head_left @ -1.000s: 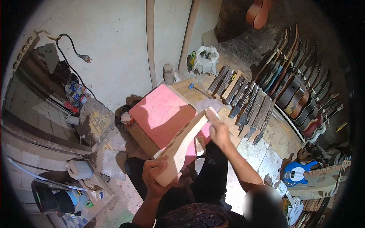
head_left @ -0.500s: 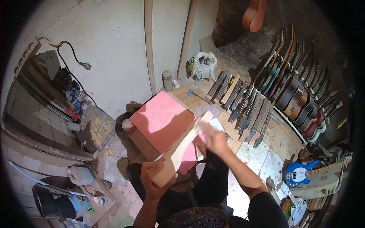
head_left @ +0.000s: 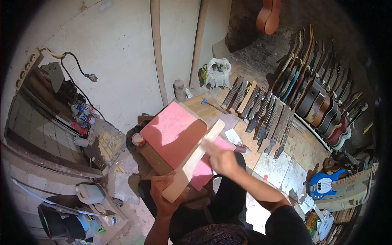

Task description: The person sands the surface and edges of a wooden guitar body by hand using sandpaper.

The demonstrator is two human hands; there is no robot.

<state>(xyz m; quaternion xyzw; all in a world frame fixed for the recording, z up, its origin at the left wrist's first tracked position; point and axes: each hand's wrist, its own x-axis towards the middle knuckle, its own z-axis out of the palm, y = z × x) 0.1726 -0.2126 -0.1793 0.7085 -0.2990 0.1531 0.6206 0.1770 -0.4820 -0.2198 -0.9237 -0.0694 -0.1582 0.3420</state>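
Observation:
A long pale piece of wood point(head_left: 184, 173), shaped with a curve near its wide end, slants across my lap and away to the upper right. My left hand point(head_left: 164, 195) is closed around its near, wide end. Over the middle of the wood is my right hand point(head_left: 223, 161), fingers pressed together and blurred against the surface. Whatever lies under those fingertips, if anything, I cannot make out. Beyond the wood is a box-like stand with a pink top point(head_left: 169, 130), and the wood's far part overlaps its right edge.
An open can point(head_left: 138, 139) stands at the stand's left corner. Several fretted necks point(head_left: 261, 110) lie on the floor to the right, with a blue-headed hammer point(head_left: 205, 101) near them. Guitars point(head_left: 312, 108) lean in a row farther right, and a blue bass point(head_left: 324, 184) lies nearer.
My right hand has slid along the wood toward me and slightly left. My left hand keeps its grip, and the wood has shifted only slightly.

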